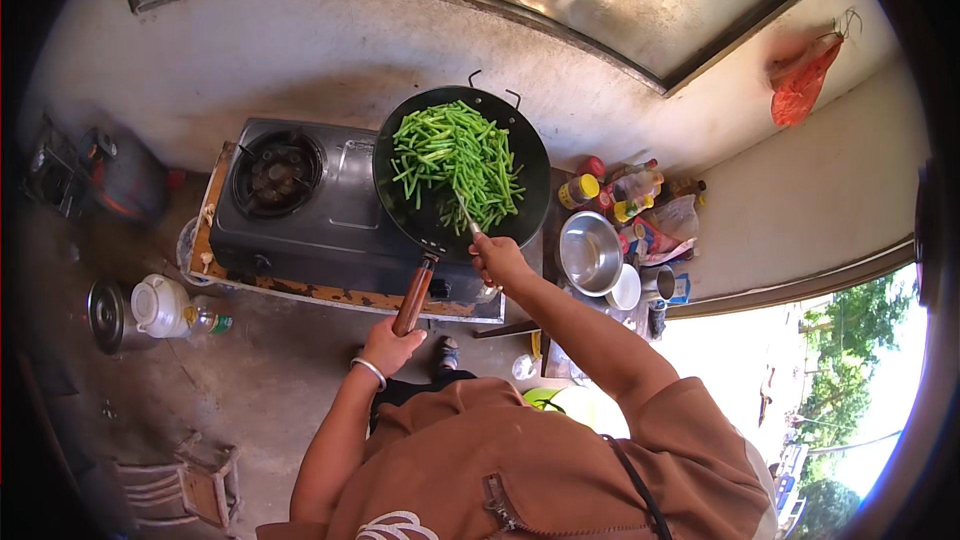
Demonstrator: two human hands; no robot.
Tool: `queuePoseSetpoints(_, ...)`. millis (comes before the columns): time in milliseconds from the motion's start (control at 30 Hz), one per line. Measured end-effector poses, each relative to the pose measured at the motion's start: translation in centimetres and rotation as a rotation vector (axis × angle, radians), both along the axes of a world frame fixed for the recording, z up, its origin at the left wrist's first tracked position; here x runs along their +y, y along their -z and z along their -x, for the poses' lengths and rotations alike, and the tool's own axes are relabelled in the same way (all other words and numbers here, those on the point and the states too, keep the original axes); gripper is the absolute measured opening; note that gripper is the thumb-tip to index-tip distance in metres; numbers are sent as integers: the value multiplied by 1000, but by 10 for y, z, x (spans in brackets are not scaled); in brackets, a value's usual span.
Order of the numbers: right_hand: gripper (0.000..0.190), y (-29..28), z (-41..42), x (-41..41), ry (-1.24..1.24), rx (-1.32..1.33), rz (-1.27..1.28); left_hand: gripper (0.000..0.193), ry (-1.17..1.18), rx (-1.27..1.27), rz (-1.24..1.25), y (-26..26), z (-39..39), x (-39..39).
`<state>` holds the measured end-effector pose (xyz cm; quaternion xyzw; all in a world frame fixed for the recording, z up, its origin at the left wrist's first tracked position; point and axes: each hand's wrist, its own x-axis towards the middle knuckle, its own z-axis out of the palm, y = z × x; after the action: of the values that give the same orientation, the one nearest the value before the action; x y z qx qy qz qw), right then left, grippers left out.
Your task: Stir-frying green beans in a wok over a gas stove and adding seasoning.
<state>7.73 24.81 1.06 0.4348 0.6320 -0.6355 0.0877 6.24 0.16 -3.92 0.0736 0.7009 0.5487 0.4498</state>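
Note:
A black wok [412,219] sits on the right side of a two-burner gas stove [349,180]. Cut green beans [457,154] are heaped inside it, mostly towards the far side. My left hand [391,349] is wrapped around the end of the wok's brown wooden handle [415,294]. In my right hand [499,261] is the handle of a metal spatula [468,214], above the near right part of the wok. The spatula's blade is hidden among the beans.
The bare left burner [277,174] is beside the wok. To the right stand a steel bowl [591,253], a white bowl [624,287], a metal mug [658,283] and several seasoning bottles [636,184]. A gas cylinder [127,180] and a wooden chair [196,487] are at left.

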Motion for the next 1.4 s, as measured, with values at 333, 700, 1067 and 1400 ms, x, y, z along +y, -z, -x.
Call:
queuePoseSetpoints(333, 41, -67, -47, 33, -178, -58, -342, 18, -3, -89, -86, 4, 2, 0)
queuePoseSetpoints(700, 38, -179, -38, 59, -851, -457, -1187, 22, 35, 53, -45, 4, 1, 0)
queuePoseSetpoints(1067, 36, -156, 2, 101, -608, -762, -99, 22, 29, 57, -77, 10, 2, -1)
queuePoseSetpoints(1400, 37, -25, -39, 43, -201, -74, -296, 22, 52, -1, -32, 5, 5, -2)
